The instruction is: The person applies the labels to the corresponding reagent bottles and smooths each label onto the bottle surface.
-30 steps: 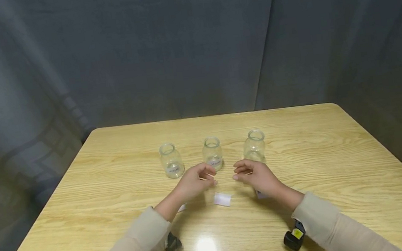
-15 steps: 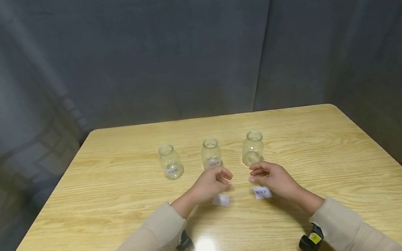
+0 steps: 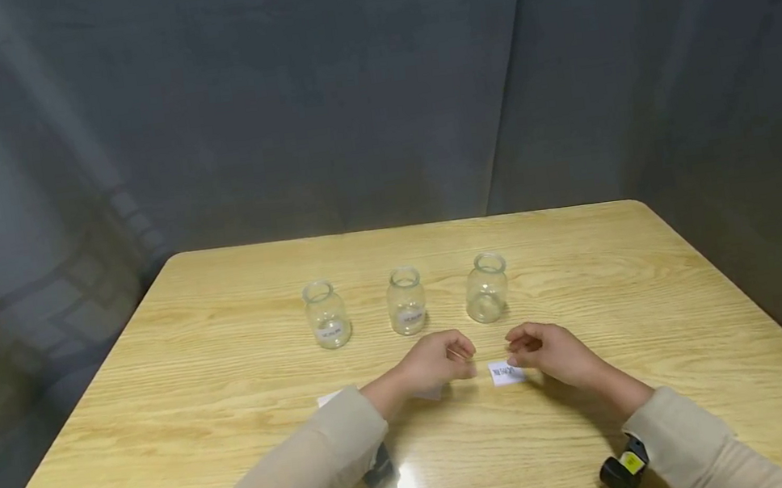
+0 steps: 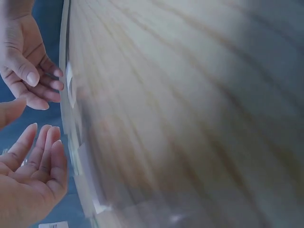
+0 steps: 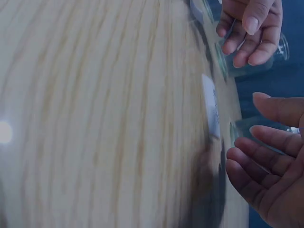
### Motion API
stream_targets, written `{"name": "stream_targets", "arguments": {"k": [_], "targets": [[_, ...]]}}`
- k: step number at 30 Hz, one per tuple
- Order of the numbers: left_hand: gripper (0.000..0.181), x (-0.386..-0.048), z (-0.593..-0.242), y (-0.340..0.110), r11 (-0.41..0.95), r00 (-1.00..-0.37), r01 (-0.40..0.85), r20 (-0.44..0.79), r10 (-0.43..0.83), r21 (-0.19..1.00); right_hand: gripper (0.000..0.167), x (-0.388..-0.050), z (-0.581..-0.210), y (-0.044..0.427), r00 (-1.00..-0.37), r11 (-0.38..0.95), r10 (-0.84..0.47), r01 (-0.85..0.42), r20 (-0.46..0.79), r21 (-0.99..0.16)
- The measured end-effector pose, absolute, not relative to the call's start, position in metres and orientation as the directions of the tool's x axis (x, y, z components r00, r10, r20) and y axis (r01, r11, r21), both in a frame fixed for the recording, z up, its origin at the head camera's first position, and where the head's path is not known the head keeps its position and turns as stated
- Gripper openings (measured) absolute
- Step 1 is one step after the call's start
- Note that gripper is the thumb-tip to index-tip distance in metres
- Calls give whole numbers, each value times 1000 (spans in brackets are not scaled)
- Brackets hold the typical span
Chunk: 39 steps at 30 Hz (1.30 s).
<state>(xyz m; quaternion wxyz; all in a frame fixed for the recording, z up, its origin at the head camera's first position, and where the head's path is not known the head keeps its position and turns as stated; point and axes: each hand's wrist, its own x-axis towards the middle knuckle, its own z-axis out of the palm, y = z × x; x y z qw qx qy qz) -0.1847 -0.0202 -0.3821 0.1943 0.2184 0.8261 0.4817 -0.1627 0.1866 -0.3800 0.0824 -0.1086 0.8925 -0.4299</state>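
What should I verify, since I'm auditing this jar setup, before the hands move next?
1. Jars upright: ok; left jar, middle jar and right jar stand.
2. Hands empty: ok; left hand and right hand hold nothing.
3. Label visible on right jar: not ok; none shows.
4. Right card uncovered in head view: not ok; right hand overlaps it.
5. Middle card fully visible there: not ok.
6. Left card text: cannot tell; left sleeve hides most.

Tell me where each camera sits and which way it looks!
Head: on the person's head, facing forward and down at the wooden table, three glass jars and printed slip; left hand, right hand, sleeves show.
Left wrist: on that wrist, facing along the table, picture sideways; left hand nearer, right hand beyond.
Right wrist: on that wrist, also sideways, facing the slip and left hand; right hand nearer.
Shared: both wrist views show both hands.
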Motion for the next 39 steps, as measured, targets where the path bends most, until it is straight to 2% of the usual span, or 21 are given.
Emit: {"name": "stream_targets", "arguments": {"k": [7,12,21,25,39], "targets": [[24,-186,-385,-12,469,-817,176,-137,560,866,35,-166,-386,190,-951,607,-299,-129,-75,-784],[23,-188,-386,-7,518,-816,176,-171,553,837,40,-168,-388,188,-949,657,-302,-142,-87,-740],[24,-191,-387,3,526,-812,131,-214,543,840,25,-171,-389,181,-951,749,-306,-209,-48,-628],[23,-192,-389,8,536,-806,143,-216,551,832,18,-171,-391,180,-949,752,-313,-229,-29,-619],[21,-192,-387,15,562,-806,149,-229,545,814,18,-170,-392,178,-945,761,-327,-254,-15,-597]]}}
